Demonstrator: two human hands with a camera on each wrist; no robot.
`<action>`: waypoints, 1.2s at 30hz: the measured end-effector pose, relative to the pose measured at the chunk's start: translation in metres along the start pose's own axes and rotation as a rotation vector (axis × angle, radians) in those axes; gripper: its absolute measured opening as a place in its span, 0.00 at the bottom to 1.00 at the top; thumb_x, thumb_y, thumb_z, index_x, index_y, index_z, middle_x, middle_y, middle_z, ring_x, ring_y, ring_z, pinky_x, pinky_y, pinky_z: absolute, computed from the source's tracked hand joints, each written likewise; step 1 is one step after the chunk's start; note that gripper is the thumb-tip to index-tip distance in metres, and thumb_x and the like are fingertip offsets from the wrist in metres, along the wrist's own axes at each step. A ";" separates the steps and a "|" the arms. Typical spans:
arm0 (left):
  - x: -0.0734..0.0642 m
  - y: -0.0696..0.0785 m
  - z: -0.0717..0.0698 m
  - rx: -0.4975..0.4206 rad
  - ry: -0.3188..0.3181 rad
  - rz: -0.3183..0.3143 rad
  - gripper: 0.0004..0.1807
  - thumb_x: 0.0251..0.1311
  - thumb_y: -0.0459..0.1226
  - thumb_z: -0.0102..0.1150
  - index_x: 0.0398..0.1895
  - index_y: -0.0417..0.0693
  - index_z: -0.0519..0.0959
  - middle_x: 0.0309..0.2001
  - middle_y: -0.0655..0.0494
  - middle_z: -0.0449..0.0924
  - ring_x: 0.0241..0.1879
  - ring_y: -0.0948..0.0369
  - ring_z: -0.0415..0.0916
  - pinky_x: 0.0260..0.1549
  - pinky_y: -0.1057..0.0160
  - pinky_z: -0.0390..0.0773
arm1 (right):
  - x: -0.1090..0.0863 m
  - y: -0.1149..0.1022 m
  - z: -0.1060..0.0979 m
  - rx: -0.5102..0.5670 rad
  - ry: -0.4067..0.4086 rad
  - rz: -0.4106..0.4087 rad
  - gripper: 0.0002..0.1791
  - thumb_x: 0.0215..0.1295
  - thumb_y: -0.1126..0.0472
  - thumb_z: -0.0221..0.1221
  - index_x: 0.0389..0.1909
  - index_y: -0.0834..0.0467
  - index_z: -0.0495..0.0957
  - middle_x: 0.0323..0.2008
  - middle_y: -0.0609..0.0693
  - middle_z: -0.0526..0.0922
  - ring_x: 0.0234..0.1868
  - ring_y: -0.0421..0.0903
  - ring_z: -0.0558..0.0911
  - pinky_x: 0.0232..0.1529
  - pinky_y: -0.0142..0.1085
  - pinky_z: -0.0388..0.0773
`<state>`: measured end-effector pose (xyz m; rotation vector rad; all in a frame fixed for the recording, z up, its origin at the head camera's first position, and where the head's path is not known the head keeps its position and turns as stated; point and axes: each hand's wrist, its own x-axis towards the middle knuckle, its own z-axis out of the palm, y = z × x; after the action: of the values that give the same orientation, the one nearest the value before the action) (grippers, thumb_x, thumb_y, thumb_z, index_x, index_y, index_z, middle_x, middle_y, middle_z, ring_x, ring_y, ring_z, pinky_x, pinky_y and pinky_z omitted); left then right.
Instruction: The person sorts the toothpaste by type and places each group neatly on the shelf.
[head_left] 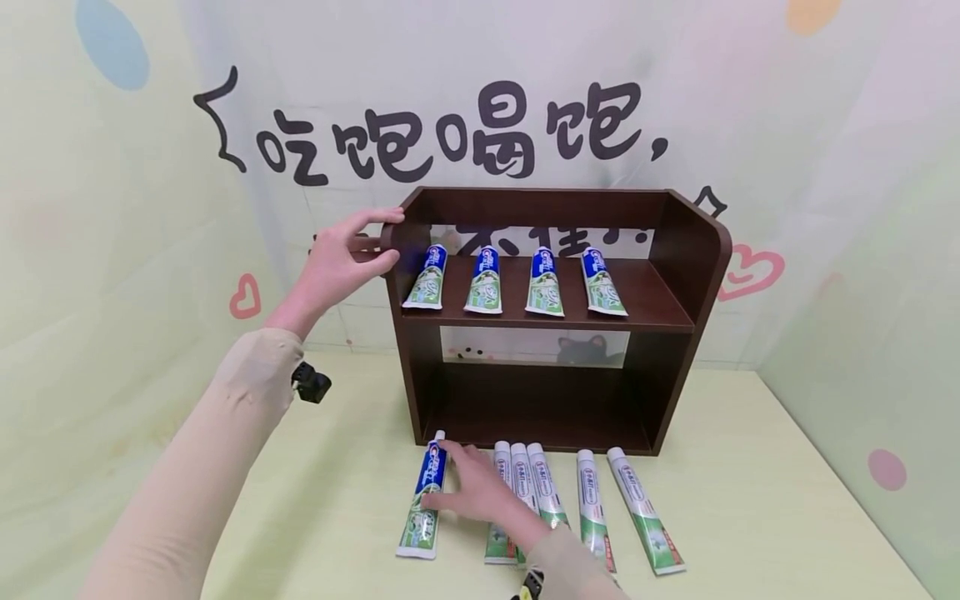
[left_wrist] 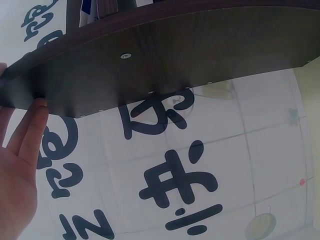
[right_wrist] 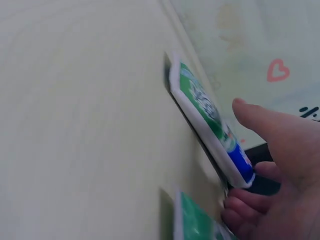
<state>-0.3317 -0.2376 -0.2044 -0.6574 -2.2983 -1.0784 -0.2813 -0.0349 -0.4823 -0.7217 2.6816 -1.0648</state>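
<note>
Dark-brown wooden two-tier shelf [head_left: 532, 408]: one; left grip [head_left: 337, 260] pinching its side panel [head_left: 422, 367]. Upper tier [head_left: 514, 287]: four blue-and-green toothpaste tubes [head_left: 543, 283]. Pale table [head_left: 330, 483]: fifth such tube [head_left: 430, 473], under right grip [head_left: 480, 490], fingers spread; five white-and-green toothpaste tubes [head_left: 546, 483].

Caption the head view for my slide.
Left hand touching the brown shelf, right hand at a blue-green toothpaste tube.

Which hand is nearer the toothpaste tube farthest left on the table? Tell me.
Right. The right hand is at the tube, thumb over it in the head view; the left hand is farther up, touching the shelf's left side.
</note>
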 end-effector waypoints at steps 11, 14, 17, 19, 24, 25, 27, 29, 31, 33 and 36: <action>0.000 -0.003 0.001 -0.006 0.006 0.000 0.23 0.60 0.30 0.61 0.61 0.41 0.75 0.66 0.47 0.75 0.52 0.40 0.82 0.43 0.79 0.82 | 0.002 -0.018 0.026 -0.098 0.105 0.057 0.59 0.39 0.41 0.78 0.74 0.44 0.59 0.60 0.59 0.72 0.56 0.53 0.71 0.57 0.53 0.76; 0.001 -0.004 0.001 -0.004 0.010 -0.003 0.24 0.60 0.31 0.62 0.61 0.41 0.75 0.66 0.48 0.75 0.52 0.41 0.82 0.43 0.79 0.81 | 0.003 -0.025 0.028 -0.041 0.095 0.086 0.58 0.39 0.46 0.79 0.74 0.45 0.61 0.58 0.59 0.71 0.54 0.52 0.71 0.52 0.49 0.79; 0.001 -0.004 0.000 -0.008 0.006 -0.007 0.24 0.61 0.31 0.62 0.61 0.41 0.75 0.66 0.48 0.75 0.52 0.42 0.83 0.43 0.79 0.81 | 0.005 -0.031 0.028 -0.009 0.079 0.108 0.56 0.38 0.51 0.79 0.72 0.45 0.63 0.55 0.60 0.70 0.52 0.52 0.72 0.44 0.44 0.81; 0.001 -0.003 0.001 -0.007 0.003 -0.010 0.24 0.61 0.31 0.61 0.61 0.42 0.75 0.66 0.48 0.74 0.52 0.43 0.83 0.43 0.79 0.81 | 0.006 -0.034 0.028 0.002 0.075 0.114 0.54 0.37 0.54 0.79 0.71 0.46 0.65 0.54 0.60 0.69 0.50 0.52 0.72 0.42 0.43 0.81; 0.001 -0.003 0.001 -0.002 -0.007 -0.021 0.24 0.61 0.31 0.61 0.62 0.42 0.75 0.67 0.48 0.74 0.51 0.43 0.83 0.43 0.79 0.81 | 0.006 -0.036 0.028 0.072 0.073 0.133 0.51 0.36 0.59 0.79 0.68 0.49 0.68 0.52 0.62 0.68 0.46 0.53 0.74 0.42 0.45 0.82; 0.001 -0.003 0.001 -0.003 -0.009 -0.021 0.24 0.61 0.30 0.61 0.62 0.42 0.75 0.67 0.48 0.74 0.51 0.43 0.83 0.43 0.79 0.81 | 0.006 -0.036 0.028 0.084 0.074 0.136 0.51 0.36 0.60 0.79 0.68 0.49 0.68 0.52 0.63 0.68 0.46 0.54 0.74 0.42 0.46 0.82; 0.000 -0.003 0.001 -0.003 -0.012 -0.019 0.24 0.61 0.31 0.61 0.62 0.42 0.75 0.67 0.48 0.74 0.51 0.43 0.83 0.43 0.79 0.81 | 0.005 -0.036 0.029 0.102 0.075 0.145 0.52 0.35 0.61 0.79 0.68 0.50 0.68 0.53 0.64 0.68 0.45 0.55 0.75 0.41 0.48 0.83; 0.000 -0.003 0.002 -0.003 -0.011 -0.017 0.24 0.61 0.31 0.61 0.62 0.41 0.75 0.67 0.48 0.74 0.51 0.43 0.83 0.43 0.79 0.81 | 0.004 -0.036 0.029 0.109 0.077 0.151 0.53 0.34 0.63 0.79 0.68 0.51 0.68 0.53 0.65 0.68 0.45 0.56 0.76 0.41 0.48 0.84; 0.000 -0.002 0.002 0.002 -0.006 -0.014 0.24 0.61 0.30 0.61 0.61 0.41 0.75 0.67 0.48 0.74 0.51 0.42 0.83 0.43 0.80 0.81 | 0.001 -0.037 0.028 0.104 0.076 0.157 0.53 0.34 0.64 0.79 0.68 0.51 0.68 0.53 0.65 0.68 0.45 0.56 0.76 0.40 0.48 0.84; 0.000 -0.002 0.002 0.003 -0.005 -0.012 0.24 0.61 0.30 0.61 0.61 0.41 0.75 0.67 0.48 0.74 0.51 0.42 0.83 0.43 0.80 0.81 | -0.002 -0.038 0.025 0.101 0.066 0.164 0.53 0.33 0.65 0.79 0.68 0.52 0.68 0.52 0.63 0.68 0.44 0.55 0.76 0.39 0.48 0.85; 0.001 -0.002 0.001 0.004 -0.003 -0.007 0.23 0.61 0.30 0.61 0.61 0.41 0.75 0.67 0.48 0.74 0.52 0.42 0.83 0.42 0.80 0.81 | -0.007 -0.039 0.018 0.070 0.037 0.166 0.52 0.32 0.65 0.79 0.66 0.51 0.69 0.51 0.62 0.68 0.44 0.54 0.75 0.40 0.50 0.85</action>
<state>-0.3339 -0.2376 -0.2059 -0.6501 -2.3069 -1.0761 -0.2548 -0.0670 -0.4692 -0.4620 2.6646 -1.1325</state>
